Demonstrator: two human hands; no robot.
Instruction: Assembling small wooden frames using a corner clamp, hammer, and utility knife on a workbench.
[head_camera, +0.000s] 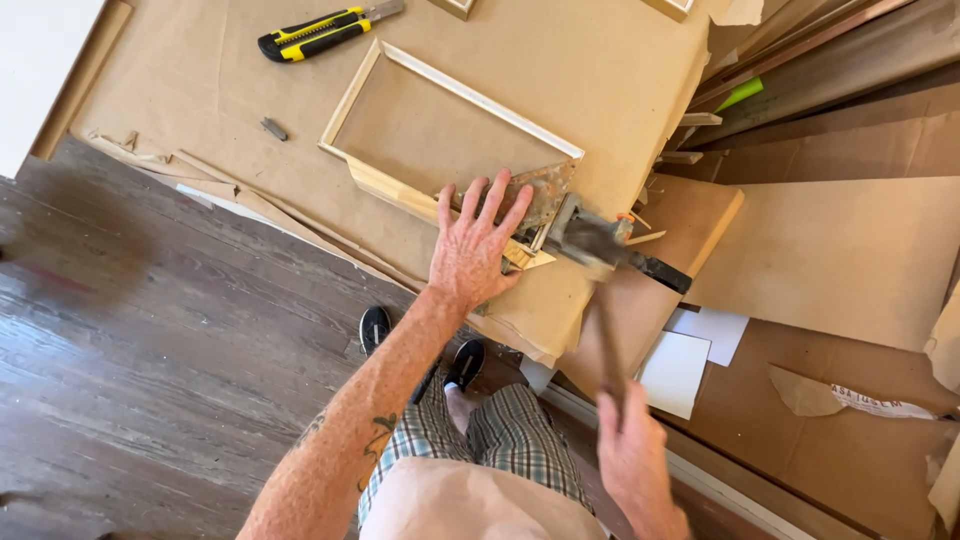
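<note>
My left hand (478, 243) lies flat with fingers spread on the near corner of a light wooden frame (452, 92), pressing it onto a metal corner clamp (545, 195). My right hand (628, 455) grips the wooden handle of a hammer (606, 330). The hammer's head, blurred by motion, is at the frame's corner next to the clamp. The frame lies on a workbench covered in brown paper (560, 60).
A yellow and black utility knife (318, 31) lies at the bench's far side, a small grey bit (273, 128) nearer. Brown boards (840, 250) and white sheets (676, 370) are stacked at the right. Dark wooden floor (150, 330) lies left, my shoes below.
</note>
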